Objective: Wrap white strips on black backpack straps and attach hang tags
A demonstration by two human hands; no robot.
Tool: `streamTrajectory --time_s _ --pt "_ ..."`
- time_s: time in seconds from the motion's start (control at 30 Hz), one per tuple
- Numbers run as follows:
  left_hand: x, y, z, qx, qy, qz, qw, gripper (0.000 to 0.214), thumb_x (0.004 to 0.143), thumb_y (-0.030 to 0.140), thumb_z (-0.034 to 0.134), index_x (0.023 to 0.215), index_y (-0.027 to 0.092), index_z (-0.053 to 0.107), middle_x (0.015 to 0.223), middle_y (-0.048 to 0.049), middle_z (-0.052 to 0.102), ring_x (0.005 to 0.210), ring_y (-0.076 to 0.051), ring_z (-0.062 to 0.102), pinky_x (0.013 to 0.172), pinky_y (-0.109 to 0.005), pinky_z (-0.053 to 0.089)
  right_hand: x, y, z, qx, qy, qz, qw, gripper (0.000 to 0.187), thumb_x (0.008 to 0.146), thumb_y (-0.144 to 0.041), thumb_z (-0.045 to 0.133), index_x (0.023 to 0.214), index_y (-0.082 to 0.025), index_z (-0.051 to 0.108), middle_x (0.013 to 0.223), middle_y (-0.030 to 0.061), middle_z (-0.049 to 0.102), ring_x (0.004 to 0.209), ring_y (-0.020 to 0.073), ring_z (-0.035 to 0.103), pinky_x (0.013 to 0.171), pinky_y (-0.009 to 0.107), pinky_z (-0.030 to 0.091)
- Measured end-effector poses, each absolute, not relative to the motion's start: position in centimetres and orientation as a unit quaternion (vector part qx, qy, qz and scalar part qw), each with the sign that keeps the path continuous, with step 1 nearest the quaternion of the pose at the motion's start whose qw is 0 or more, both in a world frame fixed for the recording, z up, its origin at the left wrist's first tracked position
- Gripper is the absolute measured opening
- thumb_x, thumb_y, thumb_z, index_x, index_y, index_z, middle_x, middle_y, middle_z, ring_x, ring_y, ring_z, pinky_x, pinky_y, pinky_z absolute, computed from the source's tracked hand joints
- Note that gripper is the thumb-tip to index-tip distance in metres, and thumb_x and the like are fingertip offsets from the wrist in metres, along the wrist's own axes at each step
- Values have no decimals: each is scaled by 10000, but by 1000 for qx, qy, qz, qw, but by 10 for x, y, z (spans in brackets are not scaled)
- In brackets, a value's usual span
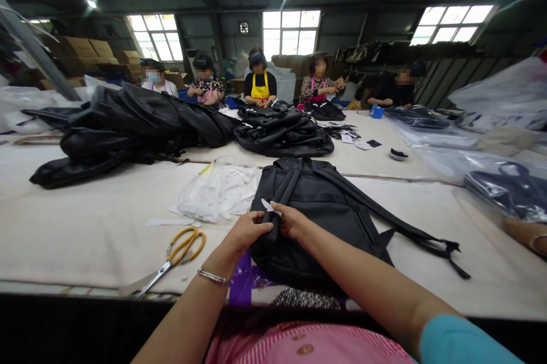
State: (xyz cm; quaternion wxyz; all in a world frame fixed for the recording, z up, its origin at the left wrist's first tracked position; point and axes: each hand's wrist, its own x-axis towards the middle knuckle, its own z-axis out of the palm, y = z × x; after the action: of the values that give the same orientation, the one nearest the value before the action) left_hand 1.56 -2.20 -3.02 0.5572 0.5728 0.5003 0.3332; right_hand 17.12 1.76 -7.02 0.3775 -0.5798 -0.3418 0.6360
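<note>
A black backpack (316, 221) lies on the table right in front of me, one shoulder strap (284, 188) running down toward my hands. My left hand (248, 233) pinches the lower part of this strap between thumb and fingers. From the other side my right hand (290, 220) grips the same strap, with a small white strip (270, 207) at its fingertips. The strip lies across the strap; whether it is fastened there I cannot tell. The second strap (384, 210) trails off to the right over the table.
Orange-handled scissors (173, 258) lie left of my left hand. Behind them is a clear plastic bag (217, 190) of white strips. Heaps of black backpacks (141, 119) stand farther back. Several co-workers (258, 82) sit across the table (106, 227). Another person's arm (527, 236) reaches in at right.
</note>
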Motion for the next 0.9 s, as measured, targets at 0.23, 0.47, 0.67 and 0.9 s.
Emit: streamTrajectory --time_s 0.23,0.47,0.67,0.9 --pt "8 -28 -42 510 563 341 553 642 653 433 780 1192 124 616 1149 -145 680 982 -257 658 743 -307 522 166 19 -68 -583 -238 656 417 146 822 -265 662 782 -140 597 560 -15 557 472 101 486 449 214 381" --pt "5 -30 -44 469 549 303 622 548 609 510 784 971 110 683 820 -84 711 707 -188 655 598 -268 477 162 15 -60 -585 -228 625 465 175 768 -224 720 741 -158 560 532 -37 546 461 100 480 435 217 378" --pt "8 -32 -44 495 566 348 559 347 632 314 731 906 104 703 750 -62 701 639 -173 624 555 -258 439 155 16 -64 -560 -205 645 478 135 787 -198 701 845 -157 586 688 -1 649 601 147 620 584 301 540" --pt "11 -34 -64 549 574 401 456 246 689 328 684 842 137 708 745 -42 709 720 -202 651 634 -282 481 153 17 -64 -562 -172 656 474 85 804 -140 665 793 -133 580 582 12 621 485 151 594 459 270 506"
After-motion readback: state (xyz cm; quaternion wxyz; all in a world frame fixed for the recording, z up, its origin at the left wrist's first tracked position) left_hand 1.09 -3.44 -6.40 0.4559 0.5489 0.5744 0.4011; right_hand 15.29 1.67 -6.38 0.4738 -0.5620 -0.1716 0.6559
